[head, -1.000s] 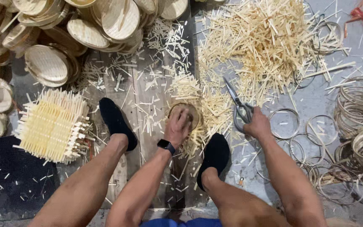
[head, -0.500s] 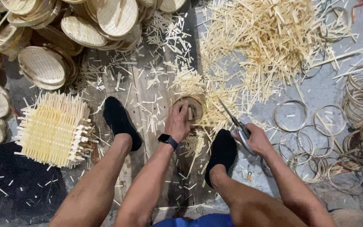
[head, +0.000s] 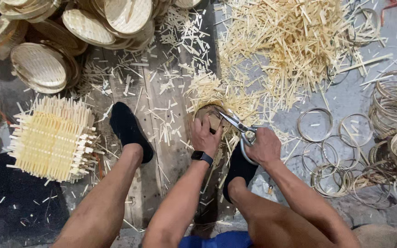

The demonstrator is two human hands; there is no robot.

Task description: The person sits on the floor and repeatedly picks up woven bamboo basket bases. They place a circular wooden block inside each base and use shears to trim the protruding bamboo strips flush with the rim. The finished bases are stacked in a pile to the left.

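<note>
My left hand [head: 206,134], with a black watch on its wrist, presses down on a small round woven bamboo piece [head: 210,114] lying on a wooden block on the floor. My right hand [head: 263,147] grips metal scissors [head: 238,126], whose blades point up-left and reach the right edge of the woven piece. Loose bamboo strip ends stick out around the piece. Both my feet in black socks rest on the floor, one on each side of my left arm.
A big heap of cut bamboo slivers [head: 295,50] lies ahead right. Stacked woven round trays [head: 93,23] fill the top left. A stack of square woven mats [head: 53,138] sits left. Several bamboo rings [head: 345,138] lie right.
My right hand brought the scissors in from the right toward the woven piece; the blades now meet its edge. My left hand stayed on the piece.
</note>
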